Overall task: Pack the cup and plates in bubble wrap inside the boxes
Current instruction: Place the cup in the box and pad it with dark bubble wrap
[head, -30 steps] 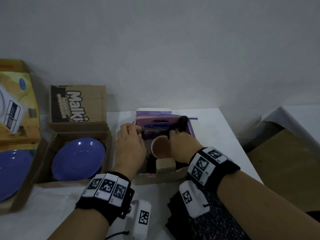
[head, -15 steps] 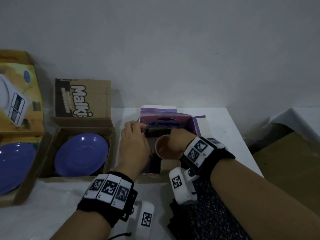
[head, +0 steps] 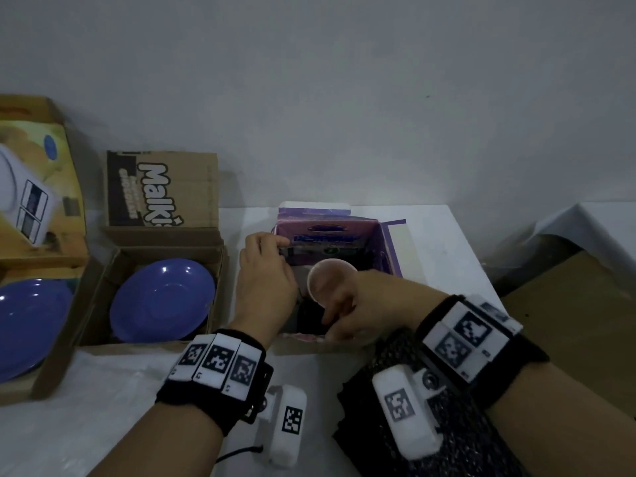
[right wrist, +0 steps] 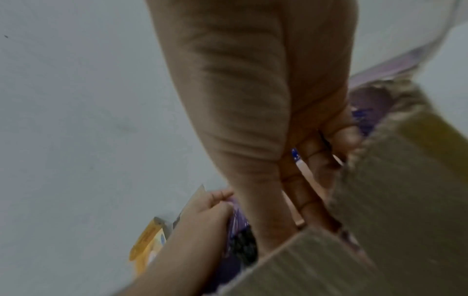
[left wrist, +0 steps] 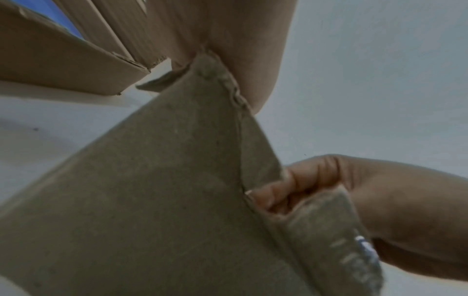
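A pale pink cup (head: 329, 279) stands upright inside the open purple box (head: 385, 246), with dark wrap around its lower part. My left hand (head: 266, 273) grips the box's left wall, its fingers curled over the top edge. Closer to me, my right hand (head: 344, 313) has its fingers (left wrist: 276, 198) curled over the brown front flap (left wrist: 177, 200), just below the cup's rim. One blue plate (head: 161, 301) lies in the open Malkist carton (head: 103, 304), and another blue plate (head: 27, 321) lies in the yellow box at far left.
A stack of black speckled wrap (head: 423, 442) lies under my right forearm at the near table edge. The white table (head: 444, 242) ends just right of the purple box, where a brown board (head: 568, 321) sits lower. The cartons' raised lids stand against the wall.
My right hand has come from the far side of the cup to the near side and taken hold of the front flap. The cup's rim shows more. My left hand stays on the left wall.
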